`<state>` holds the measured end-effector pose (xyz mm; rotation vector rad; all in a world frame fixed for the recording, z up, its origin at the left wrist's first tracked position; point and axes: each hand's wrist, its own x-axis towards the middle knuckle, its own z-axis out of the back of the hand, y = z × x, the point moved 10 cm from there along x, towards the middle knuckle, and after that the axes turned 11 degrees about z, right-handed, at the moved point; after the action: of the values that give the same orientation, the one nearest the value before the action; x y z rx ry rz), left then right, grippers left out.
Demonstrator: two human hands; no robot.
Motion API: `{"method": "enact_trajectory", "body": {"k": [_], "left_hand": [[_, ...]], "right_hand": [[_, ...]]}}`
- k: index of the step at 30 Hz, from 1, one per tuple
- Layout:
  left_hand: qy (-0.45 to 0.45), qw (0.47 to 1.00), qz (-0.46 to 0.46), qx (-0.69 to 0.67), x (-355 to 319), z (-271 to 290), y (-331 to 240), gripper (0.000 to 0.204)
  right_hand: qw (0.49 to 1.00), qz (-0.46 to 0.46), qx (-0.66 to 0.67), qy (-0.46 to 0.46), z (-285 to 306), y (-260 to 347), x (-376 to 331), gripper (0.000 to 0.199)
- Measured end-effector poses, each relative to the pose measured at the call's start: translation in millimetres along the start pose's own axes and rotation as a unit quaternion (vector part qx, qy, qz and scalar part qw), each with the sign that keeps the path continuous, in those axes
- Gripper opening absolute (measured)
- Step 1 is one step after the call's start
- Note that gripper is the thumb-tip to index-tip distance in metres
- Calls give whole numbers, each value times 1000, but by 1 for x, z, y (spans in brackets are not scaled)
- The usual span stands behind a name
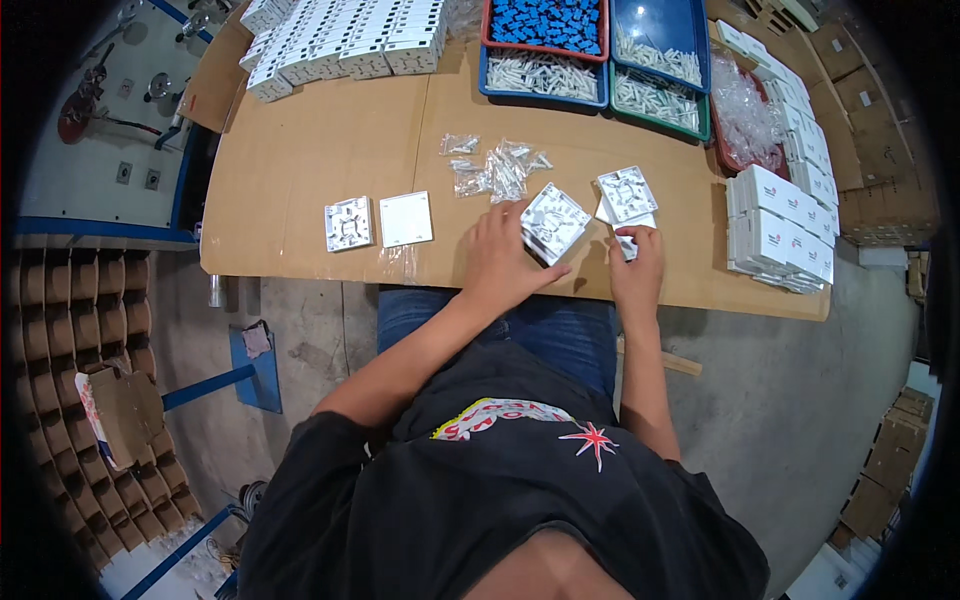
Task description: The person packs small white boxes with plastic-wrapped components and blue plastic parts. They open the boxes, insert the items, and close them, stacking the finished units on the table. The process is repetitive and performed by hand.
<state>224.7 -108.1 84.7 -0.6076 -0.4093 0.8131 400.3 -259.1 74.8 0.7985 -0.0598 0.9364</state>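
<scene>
the stack (555,222) of white plates lies between the hands on the cardboard top (310,140), directly right of the left hand (500,262) and up and left of the right hand (636,278). the left hand is the nearer, in contact along the stack's left side and near corner. the stack is almost square, so no long axis can be given; it sits turned, one corner toward the person.

the left hand is half curled about the stack, thumb spread low; whether it bears weight is not determinable. the right hand is drawn in, fingers at the near end of a white slip (629,246) below the second stack (627,194). a firm pinch appears likely but is not confirmed.

clear bags (507,170) of small white parts lie just beyond the left hand.

limits of inspection: the undersides and plate count are hidden; the right fingertips cover part of the slip; fine detail on the top faces is illegible; the red tray (546,50) is cut by the upper edge.
</scene>
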Motion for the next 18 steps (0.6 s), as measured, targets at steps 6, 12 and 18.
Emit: {"method": "enact_trajectory", "body": {"k": [6, 12, 18], "left_hand": [[20, 998, 37, 43, 12, -43, 10, 99], [17, 994, 52, -99, 15, -28, 32, 90], [2, 979, 98, -177, 16, -18, 48, 94]], "right_hand": [[995, -43, 76, 38, -12, 2, -16, 26], [992, -3, 114, 53, -36, 11, -15, 34], [988, 63, 94, 104, -53, 31, -5, 70]]}}
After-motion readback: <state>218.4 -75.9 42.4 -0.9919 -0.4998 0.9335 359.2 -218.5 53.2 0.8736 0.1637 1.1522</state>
